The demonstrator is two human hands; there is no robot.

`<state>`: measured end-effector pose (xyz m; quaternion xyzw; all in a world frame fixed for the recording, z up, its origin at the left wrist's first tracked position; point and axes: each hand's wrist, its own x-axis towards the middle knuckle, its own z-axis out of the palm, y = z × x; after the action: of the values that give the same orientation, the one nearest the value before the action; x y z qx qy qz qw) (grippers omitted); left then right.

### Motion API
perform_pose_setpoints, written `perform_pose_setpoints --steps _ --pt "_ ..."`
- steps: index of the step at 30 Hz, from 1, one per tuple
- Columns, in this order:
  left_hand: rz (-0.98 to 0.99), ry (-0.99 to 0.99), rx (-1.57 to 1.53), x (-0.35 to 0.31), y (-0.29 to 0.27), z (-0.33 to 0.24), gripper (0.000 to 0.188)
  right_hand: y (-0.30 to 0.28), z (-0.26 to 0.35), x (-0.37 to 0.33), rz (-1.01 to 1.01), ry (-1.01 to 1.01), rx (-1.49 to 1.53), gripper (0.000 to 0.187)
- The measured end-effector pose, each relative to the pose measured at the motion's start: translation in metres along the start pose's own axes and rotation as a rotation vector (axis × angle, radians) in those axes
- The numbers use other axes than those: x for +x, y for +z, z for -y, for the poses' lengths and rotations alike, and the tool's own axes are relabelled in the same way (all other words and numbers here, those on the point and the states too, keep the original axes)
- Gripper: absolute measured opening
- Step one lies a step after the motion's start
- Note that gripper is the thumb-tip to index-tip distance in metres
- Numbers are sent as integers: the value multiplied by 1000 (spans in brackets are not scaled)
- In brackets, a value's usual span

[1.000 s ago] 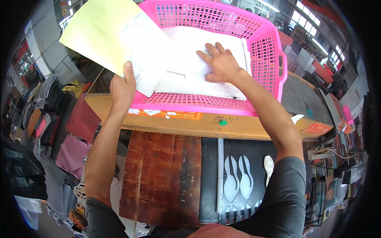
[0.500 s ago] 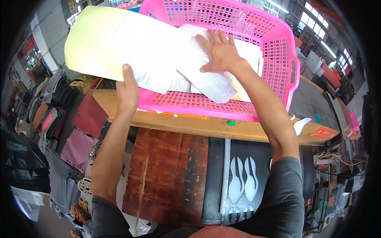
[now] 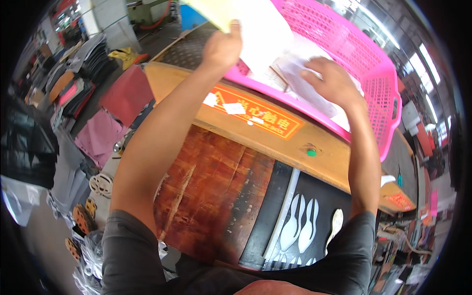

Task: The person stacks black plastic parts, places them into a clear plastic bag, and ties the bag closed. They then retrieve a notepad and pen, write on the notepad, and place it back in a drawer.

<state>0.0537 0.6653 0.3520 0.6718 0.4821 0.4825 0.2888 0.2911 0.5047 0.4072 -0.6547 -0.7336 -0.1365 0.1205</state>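
L hand (image 3: 222,48) pinched shut on pale yellow sheet (image 3: 216,12), lifted at the near-left rim of pink basket (image 3: 383,93) on wooden worktop (image 3: 275,142). R hand (image 3: 332,81) flat, fingers spread, on white papers (image 3: 295,73) inside basket. Step: sorting sheets. Next, I'd judge: R-hand grip on one paper, lift clear.

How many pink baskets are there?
1. The pink basket sits on the wooden bench top, upper right. The left hand lifts sheets at its rim and the right hand rests inside. Others may be hidden.
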Motion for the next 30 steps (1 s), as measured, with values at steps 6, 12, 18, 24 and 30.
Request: perform_pose_setpoints --steps 6,12,18,24,30 --pt "-91 475 -646 -10 -36 -32 65 -2 0 -30 64 176 -167 63" --pt "-49 -125 -1141 -190 -131 62 47 11 2 -37 -460 -191 -181 51" --pt "34 -746 -664 -475 -194 173 37 147 188 -140 556 91 1289 58" --pt "-71 -1109 -450 -730 -246 183 34 261 377 -327 1413 205 1587 54" --pt "-312 -1117 -356 -816 -284 220 30 281 495 -420 1074 18 1356 40"
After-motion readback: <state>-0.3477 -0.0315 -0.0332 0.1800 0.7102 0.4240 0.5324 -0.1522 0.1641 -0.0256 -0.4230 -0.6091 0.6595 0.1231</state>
